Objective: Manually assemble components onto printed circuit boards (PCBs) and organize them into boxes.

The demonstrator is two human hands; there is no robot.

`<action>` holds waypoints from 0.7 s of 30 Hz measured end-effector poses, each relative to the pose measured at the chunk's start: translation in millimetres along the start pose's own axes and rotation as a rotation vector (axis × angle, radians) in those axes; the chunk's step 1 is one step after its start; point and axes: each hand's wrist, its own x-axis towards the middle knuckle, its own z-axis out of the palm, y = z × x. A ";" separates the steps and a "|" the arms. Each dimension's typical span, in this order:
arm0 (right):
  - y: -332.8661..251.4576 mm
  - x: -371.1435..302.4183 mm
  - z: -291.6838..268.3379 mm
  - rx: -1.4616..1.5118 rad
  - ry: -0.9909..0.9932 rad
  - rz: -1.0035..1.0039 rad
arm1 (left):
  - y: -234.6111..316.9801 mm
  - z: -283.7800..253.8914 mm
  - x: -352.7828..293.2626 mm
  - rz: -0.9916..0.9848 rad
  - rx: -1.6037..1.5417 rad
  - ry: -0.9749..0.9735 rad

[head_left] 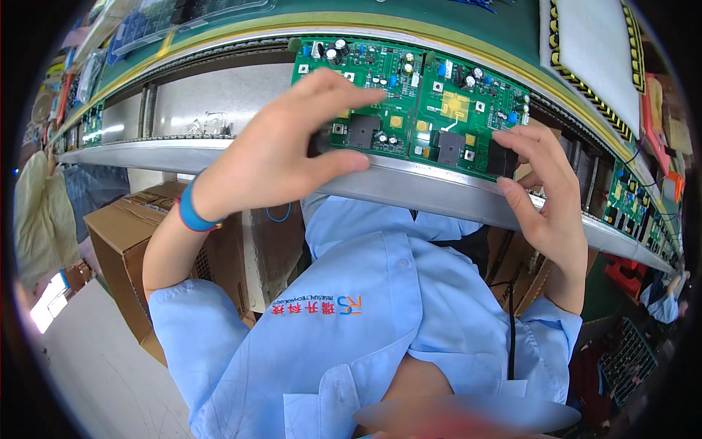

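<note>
Left hand [281,139] over board [397,80], right hand [547,186] at block [501,159].

A metal conveyor track [259,77] is running across the view and is carrying two green circuit boards [401,106], which are lying side by side. At the left, small shiny pieces [212,124] are lying; farther right, more green boards [624,201] are resting.
</note>
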 end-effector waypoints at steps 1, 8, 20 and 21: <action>-1.2 -0.9 0.7 -0.007 0.002 0.010 | -2.8 -4.7 -0.8 0.002 -0.174 0.019; 3.4 0.1 7.1 -0.338 -0.013 -0.075 | -8.2 -10.8 -10.2 -0.336 -0.759 0.074; -0.8 7.3 0.8 -0.371 -0.042 -0.108 | -28.8 -14.5 -25.0 -0.299 -0.707 0.225; -6.8 8.9 -5.2 -0.309 -0.015 0.000 | -29.4 -13.2 -24.7 -0.240 -0.536 0.248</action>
